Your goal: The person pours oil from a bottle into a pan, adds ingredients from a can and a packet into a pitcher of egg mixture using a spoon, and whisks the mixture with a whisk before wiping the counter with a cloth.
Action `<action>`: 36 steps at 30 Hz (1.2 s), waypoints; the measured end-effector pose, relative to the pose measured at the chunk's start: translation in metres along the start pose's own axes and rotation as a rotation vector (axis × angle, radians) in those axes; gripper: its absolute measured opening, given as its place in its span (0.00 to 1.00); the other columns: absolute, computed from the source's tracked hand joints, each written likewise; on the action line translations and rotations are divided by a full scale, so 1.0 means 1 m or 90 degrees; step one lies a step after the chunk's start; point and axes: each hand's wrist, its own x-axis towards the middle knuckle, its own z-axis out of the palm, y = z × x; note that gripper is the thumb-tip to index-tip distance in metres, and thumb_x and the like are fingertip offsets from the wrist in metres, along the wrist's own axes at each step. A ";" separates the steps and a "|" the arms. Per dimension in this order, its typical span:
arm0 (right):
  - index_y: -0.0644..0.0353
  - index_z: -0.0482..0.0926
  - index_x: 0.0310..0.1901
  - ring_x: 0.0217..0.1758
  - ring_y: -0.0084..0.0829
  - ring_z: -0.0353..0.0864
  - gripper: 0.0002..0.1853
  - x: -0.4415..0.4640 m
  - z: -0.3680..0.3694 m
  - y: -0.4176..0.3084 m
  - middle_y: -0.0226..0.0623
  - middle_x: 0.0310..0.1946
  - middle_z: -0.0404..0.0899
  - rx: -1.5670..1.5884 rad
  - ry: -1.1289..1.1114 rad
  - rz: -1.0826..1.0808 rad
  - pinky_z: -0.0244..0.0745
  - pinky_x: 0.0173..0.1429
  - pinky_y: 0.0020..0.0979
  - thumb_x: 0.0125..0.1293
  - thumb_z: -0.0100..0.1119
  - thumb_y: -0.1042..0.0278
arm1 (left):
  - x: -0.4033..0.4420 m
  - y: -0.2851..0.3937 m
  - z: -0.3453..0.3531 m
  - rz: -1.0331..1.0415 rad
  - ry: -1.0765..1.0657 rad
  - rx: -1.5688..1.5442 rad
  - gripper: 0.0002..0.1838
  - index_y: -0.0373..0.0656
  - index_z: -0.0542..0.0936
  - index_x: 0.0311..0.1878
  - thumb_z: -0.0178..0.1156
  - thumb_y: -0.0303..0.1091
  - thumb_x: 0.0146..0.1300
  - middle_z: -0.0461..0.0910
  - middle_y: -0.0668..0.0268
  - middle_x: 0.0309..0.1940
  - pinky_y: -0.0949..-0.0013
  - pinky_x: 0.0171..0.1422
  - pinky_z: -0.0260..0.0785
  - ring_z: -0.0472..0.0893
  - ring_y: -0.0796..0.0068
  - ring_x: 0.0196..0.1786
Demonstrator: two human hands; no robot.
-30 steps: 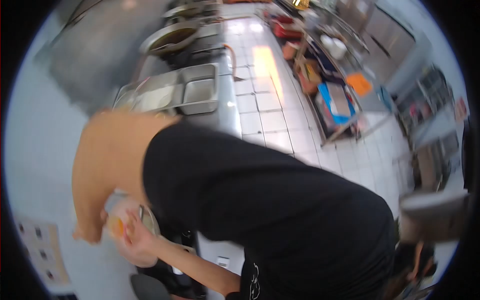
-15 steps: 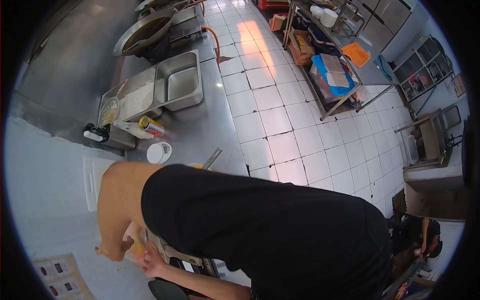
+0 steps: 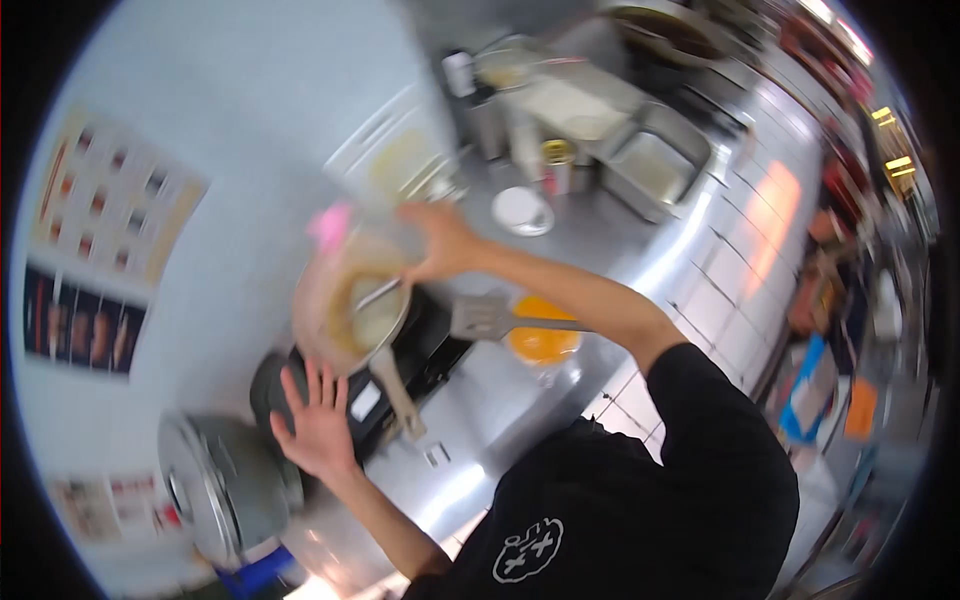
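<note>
My left hand (image 3: 315, 425) is open, palm up, with fingers spread beside the near left edge of a light-coloured pan (image 3: 325, 315). On the pan's far right side is my right hand (image 3: 440, 240), blurred, its thumb and fingers apart and nothing visible between them. The pan holds pale contents and a thin utensil (image 3: 378, 293), and its handle (image 3: 397, 390) points toward me. Behind its rim shows a blurred pink thing (image 3: 330, 227). Under the pan is a black stove (image 3: 430, 345). A slotted spatula (image 3: 485, 318) lies over a bowl of orange-yellow liquid (image 3: 545, 335) beneath my right forearm.
A round white scale (image 3: 522, 211), a yellow-topped can (image 3: 557, 165) and metal trays (image 3: 655, 165) stand farther along the counter. A white board (image 3: 395, 150) leans on the wall. To the left is a large grey pot (image 3: 225, 490). Shelving runs along the right.
The view has swung toward the wall and stove. My hands, earlier close together around something orange-yellow, are now apart on either side of the pan. The left hand has opened wide.
</note>
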 end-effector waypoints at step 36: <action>0.61 0.73 0.60 0.47 0.34 0.84 0.25 -0.660 -0.350 -0.080 0.40 0.46 0.83 0.429 0.657 0.714 0.78 0.49 0.38 0.74 0.48 0.48 | -0.175 -0.187 -0.047 -0.579 -0.436 -0.047 0.38 0.52 0.55 0.78 0.35 0.64 0.73 0.51 0.44 0.77 0.24 0.72 0.44 0.53 0.28 0.75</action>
